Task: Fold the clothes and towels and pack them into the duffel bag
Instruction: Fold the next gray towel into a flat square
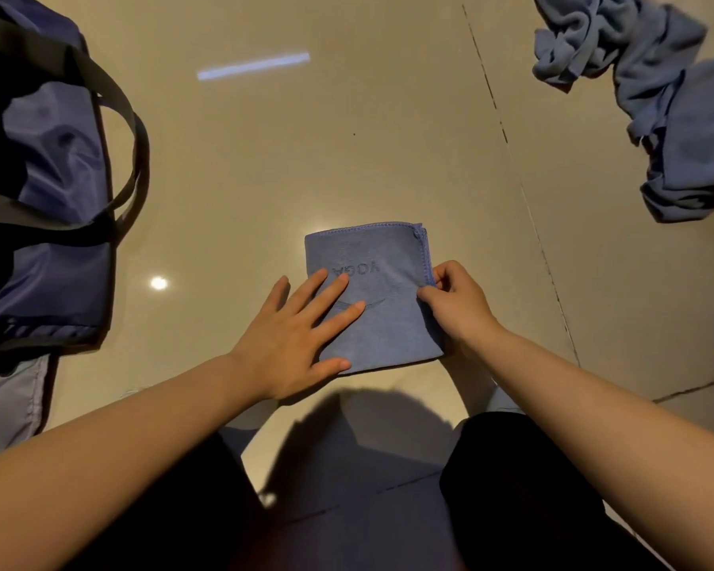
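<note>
A blue towel point(384, 257) marked "YOGA" lies folded into a small rectangle on the tiled floor in front of me. My left hand point(293, 340) rests flat on its left half with the fingers spread and straight. My right hand point(458, 298) pinches the towel's right edge between thumb and curled fingers. The navy duffel bag point(46, 191) with dark straps lies on the floor at the far left, well apart from both hands.
A crumpled heap of blue-grey clothes and towels point(652, 84) lies at the upper right. A pale grey fabric piece point(5, 397) sticks out below the bag. My knees in dark trousers fill the bottom of the view. Shiny beige floor tiles point(306, 158) lie between bag and heap.
</note>
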Demonstrator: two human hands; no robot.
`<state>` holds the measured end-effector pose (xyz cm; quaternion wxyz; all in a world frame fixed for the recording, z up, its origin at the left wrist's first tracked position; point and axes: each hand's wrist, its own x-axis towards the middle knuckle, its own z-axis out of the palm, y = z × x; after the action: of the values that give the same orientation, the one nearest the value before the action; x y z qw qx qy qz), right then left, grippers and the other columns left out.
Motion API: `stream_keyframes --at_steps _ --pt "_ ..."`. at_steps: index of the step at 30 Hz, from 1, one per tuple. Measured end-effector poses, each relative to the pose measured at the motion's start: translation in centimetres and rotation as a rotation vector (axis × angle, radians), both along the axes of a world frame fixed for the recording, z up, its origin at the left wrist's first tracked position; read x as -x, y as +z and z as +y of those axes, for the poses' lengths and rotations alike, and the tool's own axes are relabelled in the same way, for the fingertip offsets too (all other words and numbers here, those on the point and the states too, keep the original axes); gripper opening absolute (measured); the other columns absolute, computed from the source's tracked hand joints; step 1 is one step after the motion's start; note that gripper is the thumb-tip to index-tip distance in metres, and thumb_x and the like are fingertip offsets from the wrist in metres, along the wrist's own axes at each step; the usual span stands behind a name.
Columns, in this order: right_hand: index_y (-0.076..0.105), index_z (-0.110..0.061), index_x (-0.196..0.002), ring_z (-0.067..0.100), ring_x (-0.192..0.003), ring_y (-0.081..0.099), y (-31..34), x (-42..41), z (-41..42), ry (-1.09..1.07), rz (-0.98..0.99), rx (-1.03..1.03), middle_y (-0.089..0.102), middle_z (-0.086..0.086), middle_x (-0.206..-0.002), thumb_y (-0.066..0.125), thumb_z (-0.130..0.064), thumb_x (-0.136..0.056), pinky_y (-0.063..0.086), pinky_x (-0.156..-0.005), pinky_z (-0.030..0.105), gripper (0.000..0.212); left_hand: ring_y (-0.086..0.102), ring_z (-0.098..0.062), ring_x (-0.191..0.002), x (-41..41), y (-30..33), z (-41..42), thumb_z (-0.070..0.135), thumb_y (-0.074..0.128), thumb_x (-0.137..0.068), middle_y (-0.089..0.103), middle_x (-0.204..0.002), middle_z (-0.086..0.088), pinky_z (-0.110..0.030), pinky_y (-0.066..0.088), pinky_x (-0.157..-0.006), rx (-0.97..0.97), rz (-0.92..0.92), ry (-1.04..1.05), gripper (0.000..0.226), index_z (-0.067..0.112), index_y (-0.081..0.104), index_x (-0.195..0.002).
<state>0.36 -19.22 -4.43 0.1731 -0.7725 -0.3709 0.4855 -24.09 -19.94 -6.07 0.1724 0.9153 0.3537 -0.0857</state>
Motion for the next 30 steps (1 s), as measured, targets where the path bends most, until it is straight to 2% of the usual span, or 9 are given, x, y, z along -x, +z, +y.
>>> stream_keyframes --at_steps 6,9,11,13,17,22,25,27,30 --pt "0.048 -0.013 -0.112 0.017 -0.087 0.051 0.0 -0.3 -1.1 0.078 -0.132 -0.195 0.051 0.001 -0.099 0.06 -0.013 -0.088 0.038 -0.067 0.022 0.026 0.03 -0.034 -0.138 -0.6 -0.4 0.1 0.07 0.011 -0.092 0.034 -0.153 -0.013 -0.065 0.042 -0.094 0.011 0.052 0.011 0.073 0.027 0.03 -0.148" --pt "0.057 -0.012 -0.107 0.027 -0.091 0.052 0.6 -0.7 -2.9 0.707 -0.455 -0.634 0.055 0.009 -0.105 0.061 -0.028 -0.082 0.04 -0.076 0.033 0.03 0.029 -0.034 -0.139 -0.5 -0.6 0.1 0.07 0.012 -0.092 0.033 -0.153 -0.013 -0.064 0.043 -0.094 -0.011 0.033 0.017 0.073 0.027 0.03 -0.148" --pt "0.059 -0.014 -0.097 0.029 -0.082 0.053 0.1 -0.8 -4.5 1.167 -0.56 -0.702 0.057 0.007 -0.095 0.054 -0.032 -0.081 0.042 -0.069 0.037 0.025 0.025 -0.034 -0.14 -0.4 -0.7 0.0 0.07 0.018 -0.092 0.03 -0.155 -0.013 -0.062 0.041 -0.098 -0.019 0.012 0.023 0.073 0.026 0.031 -0.148" --pt "0.06 -0.014 -0.095 0.026 -0.076 0.053 -0.5 -0.6 -5.2 1.311 -0.666 -0.729 0.057 0.004 -0.089 0.047 -0.02 -0.087 0.04 -0.065 0.035 0.016 0.03 -0.036 -0.138 -0.2 -0.3 -0.2 0.067 0.029 -0.09 0.034 -0.153 -0.015 -0.056 0.036 -0.104 -0.025 -0.025 0.034 0.073 0.022 0.039 -0.146" --pt "0.062 -0.011 -0.084 0.026 -0.065 0.052 -0.8 -0.1 -3.8 1.333 -0.645 -0.752 0.057 0.006 -0.076 0.044 -0.009 -0.084 0.043 -0.056 0.035 0.018 0.053 -0.033 -0.106 -0.1 1.3 -1.8 0.063 0.045 -0.086 0.053 -0.117 -0.012 -0.043 0.038 -0.087 -0.102 -0.191 -0.044 0.06 0.015 0.056 -0.121" --pt "0.067 -0.014 -0.092 0.024 -0.082 0.06 3.7 -0.1 -0.6 0.928 -0.121 -0.321 0.067 0.003 -0.09 0.054 -0.012 -0.075 0.049 -0.07 0.037 0.021 0.05 -0.024 -0.103 -0.7 3.1 -1.9 0.057 0.054 -0.074 0.051 -0.114 -0.003 -0.041 0.032 -0.09 -0.053 -0.243 0.022 0.06 0.021 0.045 -0.122" --pt "0.067 -0.012 -0.087 0.012 -0.074 0.06 7.9 -1.7 2.0 0.558 0.288 -0.112 0.067 0.004 -0.084 0.064 0.005 -0.077 0.049 -0.068 0.03 0.021 0.059 -0.018 -0.086 -1.4 7.0 -0.3 0.038 0.054 -0.078 0.062 -0.097 0.008 -0.031 0.036 -0.09 0.066 -0.476 0.241 0.038 0.028 0.047 -0.114" --pt "0.069 -0.013 -0.088 0.012 -0.074 0.062 10.1 -3.3 3.3 0.502 0.476 0.012 0.067 0.005 -0.084 0.068 -0.002 -0.074 0.05 -0.065 0.024 0.018 0.063 -0.009 -0.084 -1.9 10.3 0.8 0.036 0.055 -0.081 0.064 -0.096 0.013 -0.021 0.046 -0.08 0.234 -0.68 0.447 0.029 0.033 0.05 -0.11" --pt "0.072 -0.014 -0.086 0.017 -0.076 0.065 11.4 -4.8 4.4 0.368 0.621 0.095 0.069 0.008 -0.086 0.066 -0.01 -0.069 0.053 -0.065 0.023 0.018 0.065 -0.024 -0.082 -2.7 12.9 2.6 0.039 0.065 -0.079 0.066 -0.092 -0.001 -0.032 0.056 -0.074 0.629 -0.913 0.75 0.029 0.04 0.054 -0.105"
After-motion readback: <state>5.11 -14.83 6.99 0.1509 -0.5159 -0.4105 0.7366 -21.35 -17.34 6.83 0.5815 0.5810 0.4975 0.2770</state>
